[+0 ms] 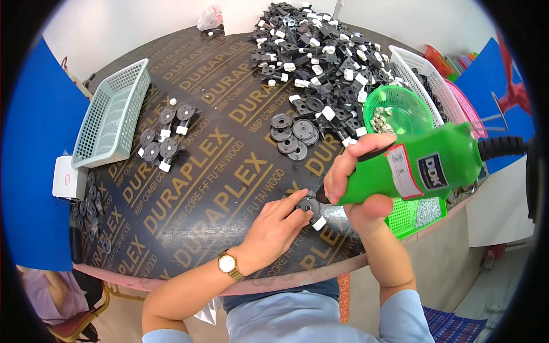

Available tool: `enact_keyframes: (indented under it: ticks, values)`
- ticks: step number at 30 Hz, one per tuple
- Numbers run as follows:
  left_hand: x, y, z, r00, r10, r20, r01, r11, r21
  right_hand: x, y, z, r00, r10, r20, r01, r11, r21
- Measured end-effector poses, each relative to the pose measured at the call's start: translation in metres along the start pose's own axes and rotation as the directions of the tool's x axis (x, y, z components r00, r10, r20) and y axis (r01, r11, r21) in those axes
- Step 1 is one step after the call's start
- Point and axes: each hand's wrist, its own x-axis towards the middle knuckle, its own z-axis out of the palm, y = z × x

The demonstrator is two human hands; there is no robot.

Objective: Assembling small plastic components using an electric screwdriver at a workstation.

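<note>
My right hand [372,214] grips a green electric screwdriver [374,178], its fingers wrapped round the body. The dark tip slants down to the left, close to a black round plastic part [309,207] with a white tab. Whether the tip touches the part I cannot tell. On the tabletop my left hand [270,231] closes its fingertips on that part, steadying it from the left. Beyond the hands lie several loose black discs [297,134]. To the right of them, small metal pieces sit in a round green basket [423,100].
A large heap of black parts with white tabs [320,57] covers the back right. At the left are a pale green basket [103,120], similar assembled parts [167,147] and a white box [68,178]. A green tray [403,220] of small metal pieces lies beneath the screwdriver. Another person [48,294] sits lower left.
</note>
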Motion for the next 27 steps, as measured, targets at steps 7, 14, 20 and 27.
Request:
enact_keyframes:
  ticks: [7, 14, 20, 27]
  values:
    - [-0.001, 0.004, -0.004, 0.994, -0.085, 0.069, 0.086, 0.996, -0.003, 0.001, 0.013, 0.019, 0.996, 0.056, -0.064, -0.059, 0.998, -0.033]
    - [0.0, 0.005, 0.003, 0.998, -0.055, 0.026, 0.055, 0.998, -0.006, 0.0, 0.015, 0.026, 0.97, -0.036, -0.242, -0.015, 0.979, -0.205]
    - [0.002, 0.013, -0.005, 0.998, 0.014, 0.055, -0.02, 0.992, 0.128, -0.001, -0.015, -0.006, 0.966, -0.073, -0.248, 0.082, 0.996, 0.027]
    - [0.006, 0.03, -0.014, 0.985, -0.051, 0.163, 0.031, 0.991, 0.126, -0.045, -0.078, -0.141, 0.903, -0.233, -0.362, 0.082, 0.919, -0.386]
